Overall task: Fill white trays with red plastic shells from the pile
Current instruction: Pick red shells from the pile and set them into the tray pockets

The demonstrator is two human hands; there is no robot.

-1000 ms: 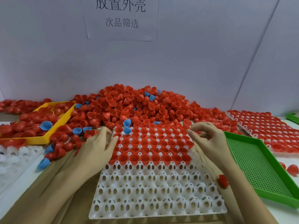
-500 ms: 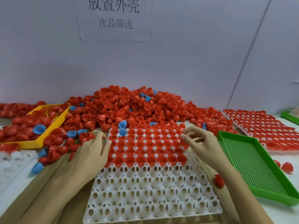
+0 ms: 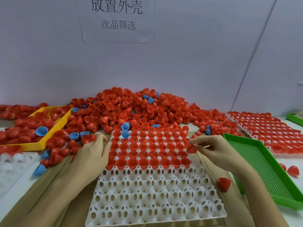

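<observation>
A white tray lies in front of me; its far rows hold red shells, its near rows are bare. Behind it rises a big pile of red shells with a few blue ones mixed in. My right hand hovers over the tray's right edge and pinches one red shell between thumb and fingers. My left hand rests flat against the tray's left edge, fingers straight, beside loose shells.
A yellow bin of red shells stands at the left. A green perforated tray sits at the right, with a filled white tray behind it. One loose red shell lies by my right forearm. Another white tray is at far left.
My right hand has drawn back from the pile's edge toward the tray's right side and now pinches a red shell. The left hand stayed at the tray's left edge.
</observation>
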